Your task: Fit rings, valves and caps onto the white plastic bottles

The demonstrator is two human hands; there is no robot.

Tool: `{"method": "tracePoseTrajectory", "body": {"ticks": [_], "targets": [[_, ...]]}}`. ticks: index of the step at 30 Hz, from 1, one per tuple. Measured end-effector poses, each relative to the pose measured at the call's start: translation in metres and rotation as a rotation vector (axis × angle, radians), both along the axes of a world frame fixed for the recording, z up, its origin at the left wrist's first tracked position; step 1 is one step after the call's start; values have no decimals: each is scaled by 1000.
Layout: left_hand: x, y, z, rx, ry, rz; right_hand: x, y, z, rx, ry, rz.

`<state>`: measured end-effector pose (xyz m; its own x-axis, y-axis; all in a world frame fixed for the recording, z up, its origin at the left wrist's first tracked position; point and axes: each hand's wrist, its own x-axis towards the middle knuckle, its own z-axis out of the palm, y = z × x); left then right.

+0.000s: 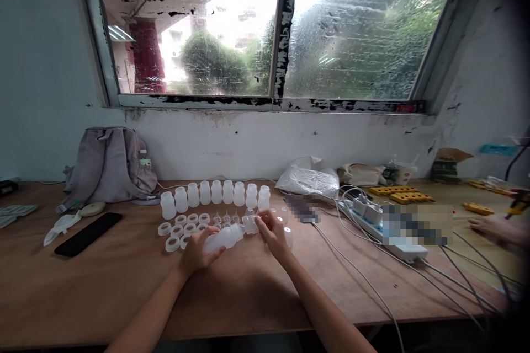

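My left hand (201,251) is wrapped round a frosted white bottle (222,239), tilted with its top end toward the right. Between the fingers of my right hand (269,230) is a translucent cap (250,224), just right of the bottle's top end; whether the two touch I cannot tell. Behind my hands a row of white bottles (205,193) stands upright. White rings (176,230) lie in rows at the left, beside several clear nipples (226,218). More translucent caps (287,236) are right of my right hand, partly hidden by it.
A black phone (88,234) and a grey backpack (108,165) are at the left. Behind the caps lies a plastic bag (308,177). A power strip (389,237) with cables spreads across the right, near yellow parts (408,196) and another person's hand (492,229).
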<state>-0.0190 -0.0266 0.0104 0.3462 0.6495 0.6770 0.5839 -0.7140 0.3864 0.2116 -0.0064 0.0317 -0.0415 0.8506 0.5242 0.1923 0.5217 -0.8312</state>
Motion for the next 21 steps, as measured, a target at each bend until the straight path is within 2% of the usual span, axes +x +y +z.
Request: {"method": "tracePoseTrajectory", "body": {"ticks": [12,21], "targets": [[2,-3,3,21,46,-16,-8,-5,-4,-20,-94,19],[2,-3,4,29,54,-31,-12,-9,-4,-31,-41,105]]}}
